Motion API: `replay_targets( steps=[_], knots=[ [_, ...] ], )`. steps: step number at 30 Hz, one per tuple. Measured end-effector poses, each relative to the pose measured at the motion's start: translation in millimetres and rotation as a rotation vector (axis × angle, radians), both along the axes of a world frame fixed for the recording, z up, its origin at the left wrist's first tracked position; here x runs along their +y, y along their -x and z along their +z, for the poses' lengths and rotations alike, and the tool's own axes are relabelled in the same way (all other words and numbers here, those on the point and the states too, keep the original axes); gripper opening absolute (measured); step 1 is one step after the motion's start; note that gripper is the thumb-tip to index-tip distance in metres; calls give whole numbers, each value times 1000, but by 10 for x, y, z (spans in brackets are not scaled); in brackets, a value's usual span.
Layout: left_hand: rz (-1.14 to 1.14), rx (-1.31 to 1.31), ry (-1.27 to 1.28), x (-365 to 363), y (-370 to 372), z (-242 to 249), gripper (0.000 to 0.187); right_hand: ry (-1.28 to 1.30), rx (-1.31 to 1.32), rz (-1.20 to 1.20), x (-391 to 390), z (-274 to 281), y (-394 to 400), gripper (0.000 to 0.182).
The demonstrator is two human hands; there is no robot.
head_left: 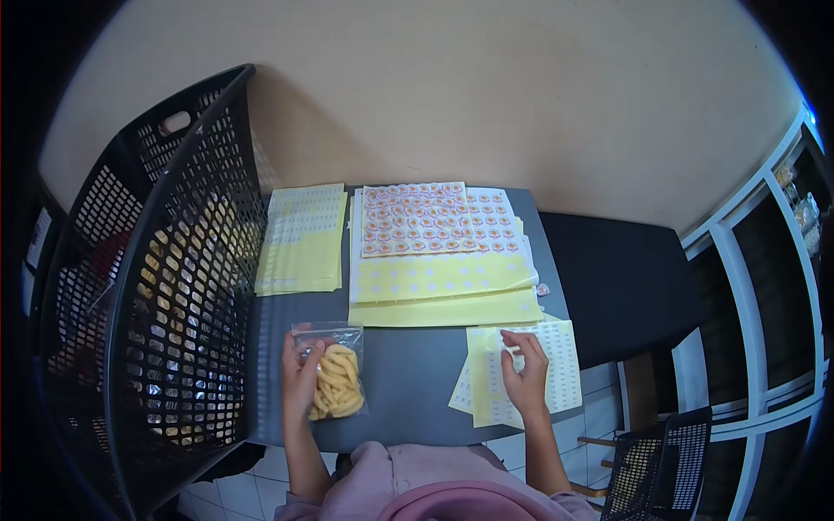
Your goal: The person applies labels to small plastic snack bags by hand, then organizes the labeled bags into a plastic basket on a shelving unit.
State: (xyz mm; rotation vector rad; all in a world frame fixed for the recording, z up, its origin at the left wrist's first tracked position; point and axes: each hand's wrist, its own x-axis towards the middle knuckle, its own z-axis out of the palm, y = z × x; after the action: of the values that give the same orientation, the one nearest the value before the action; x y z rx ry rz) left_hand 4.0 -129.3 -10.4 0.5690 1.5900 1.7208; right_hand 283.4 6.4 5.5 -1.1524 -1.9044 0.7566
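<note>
My left hand (302, 375) grips the left side of a clear plastic bag (352, 333), its thumb on the front. Pale yellow, finger-shaped snack pieces (337, 382) fill the lower part of this bag. Over at the right, my right hand (526, 369) is above yellow-backed sheets of small printed labels (560, 365). Its fingers are curled, with the thumb close to the index fingertip. Something small and whitish shows between them, too small to make out.
Round-sticker sheets (413, 221) lie stacked at the table's back, beside another yellow label sheet (304, 239). One loose sticker (543, 290) is near the right edge. A tall black slatted basket (187, 260) holding bags stands left. A dark bench (617, 278) and a black chair (660, 460) are right.
</note>
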Motion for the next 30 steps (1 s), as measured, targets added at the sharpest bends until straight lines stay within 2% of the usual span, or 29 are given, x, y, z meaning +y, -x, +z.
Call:
replay_targets(
  steps=[1,3,6,8,9,11,12,14,15,17,18,20,21,23,24,26,30],
  knots=[
    [7,126,66,21,23,-32,35,-96,-62,5,35,22,28,21],
    [5,135,77,51,38,-96,37,-88,-73,-9,112,-8,80,19],
    [-54,147,112,97,-30,-111,42,-135,-139,92,279,-58,223,14],
    [200,1103,298,226,-209,8,47,-145,-214,132,385,-122,374,14],
    [203,1103,298,276,-271,98,47,-161,-286,171,439,-152,441,13],
    [-50,1089,167,378,-360,276,48,-137,-345,202,509,-175,528,16],
    [-43,1090,166,447,-376,304,48,-188,-327,194,539,-162,563,19],
    [-570,915,83,601,-388,340,44,-280,-296,199,618,-106,606,25],
    [-565,917,83,711,-390,331,44,-322,-281,210,664,-60,617,28],
    [-871,850,87,979,-385,260,40,-303,-279,219,754,32,668,29],
    [-866,854,85,1115,-383,244,40,-336,-282,227,811,58,691,29],
    [-568,1248,-82,1385,-351,228,41,-376,-303,249,899,101,725,29],
    [-561,1253,-87,1503,-301,236,41,-384,-301,250,933,109,745,29],
    [-527,1609,-61,1705,-213,241,45,-434,-322,241,991,98,790,27],
    [-523,1611,-64,1773,-174,234,45,-439,-321,241,1007,92,812,27],
    [-591,1714,124,1872,-72,191,46,-338,-315,271,1006,60,870,26],
    [-415,1846,-28,2070,180,-81,48,-261,-312,372,1078,-218,1082,28]
  ],
)
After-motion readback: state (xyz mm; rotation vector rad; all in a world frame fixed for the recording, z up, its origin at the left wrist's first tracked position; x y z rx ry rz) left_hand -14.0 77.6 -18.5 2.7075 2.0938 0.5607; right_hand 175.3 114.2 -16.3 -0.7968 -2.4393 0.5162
